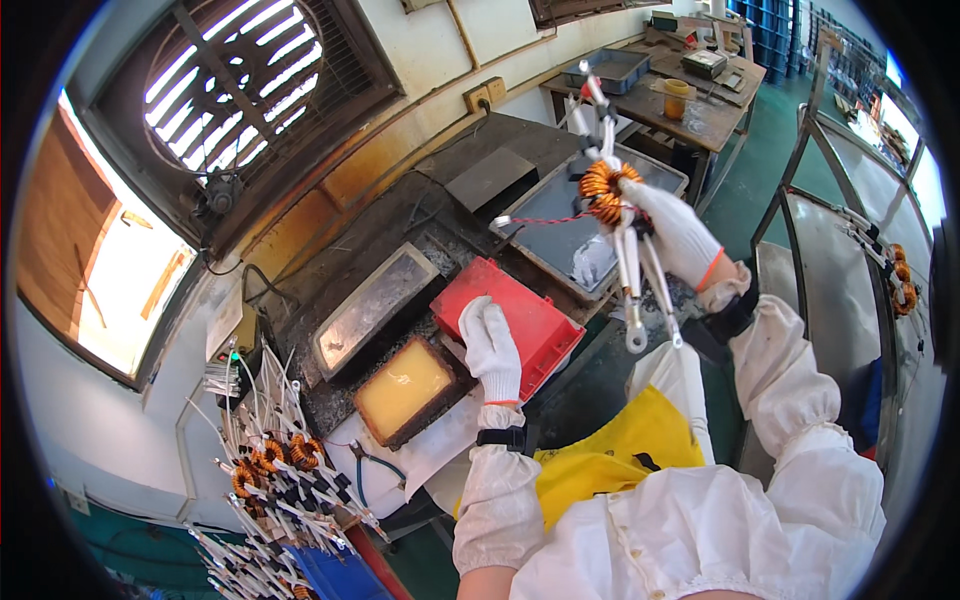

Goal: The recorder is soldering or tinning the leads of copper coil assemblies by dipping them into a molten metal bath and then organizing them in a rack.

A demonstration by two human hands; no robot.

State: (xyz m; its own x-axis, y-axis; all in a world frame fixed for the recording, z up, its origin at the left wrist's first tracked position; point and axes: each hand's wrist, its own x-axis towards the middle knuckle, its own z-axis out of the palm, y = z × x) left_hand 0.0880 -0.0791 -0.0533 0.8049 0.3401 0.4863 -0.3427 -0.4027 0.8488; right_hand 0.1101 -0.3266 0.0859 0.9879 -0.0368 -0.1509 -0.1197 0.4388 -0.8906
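My right hand [675, 235], in a white glove, is raised above the bench's right side. Its fingers are closed on a ring-shaped copper coil [606, 190] whose white sleeved leads stick up and hang down, some ending in metal lugs. A thin red twisted wire runs left from the coil. My left hand [490, 350], also gloved, lies against the near left part of a red plastic bin [515, 325] with its fingers stretched out. Left of the bin are a metal trough [375, 305] with a shiny silvery surface and a dark box holding an amber-yellow block [405, 390].
Several similar coils [270, 460] with white leads are heaped at lower left near a blue bin [340, 572]. Pliers [368, 465] lie beside the amber block. Behind the red bin sits a grey tray [560, 235]. A metal rack [825, 250] stands at right.
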